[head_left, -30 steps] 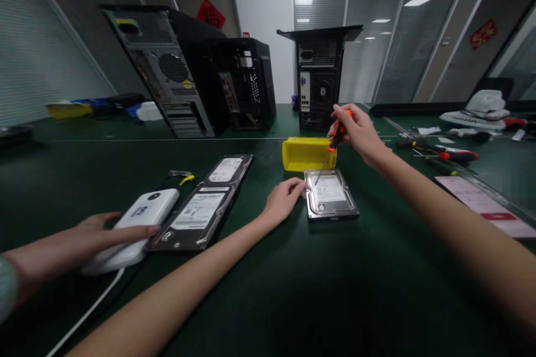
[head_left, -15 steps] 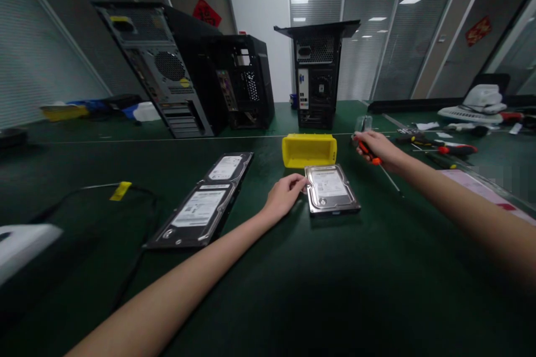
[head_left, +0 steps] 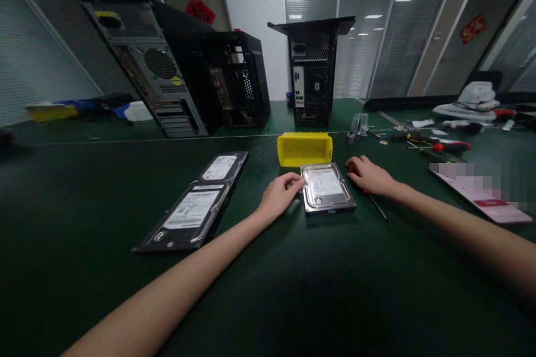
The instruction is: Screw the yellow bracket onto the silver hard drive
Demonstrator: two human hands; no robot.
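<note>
A silver hard drive (head_left: 326, 185) with a white label lies flat on the dark green table in the head view. At its left edge is my left hand (head_left: 281, 195), its fingers closed in a pinch against the drive's side. To the right of the drive, my right hand (head_left: 369, 175) is closed round the red handle of a screwdriver (head_left: 379, 209). The shaft points down toward the near side, low over the table. Just behind the drive stands a yellow plastic bin (head_left: 305, 149), its open side facing me.
Two more hard drives (head_left: 193, 209) lie end to end on the left. Computer cases (head_left: 312, 75) stand along the back. On the right are a clear cup (head_left: 359, 124), red-and-black hand tools (head_left: 452, 146) and a pink-and-white sheet (head_left: 481, 192).
My right hand has lowered the screwdriver from beside the clear cup toward me, nearer the drive's right side. My left hand stays at the drive's left edge. The view has shifted slightly.
</note>
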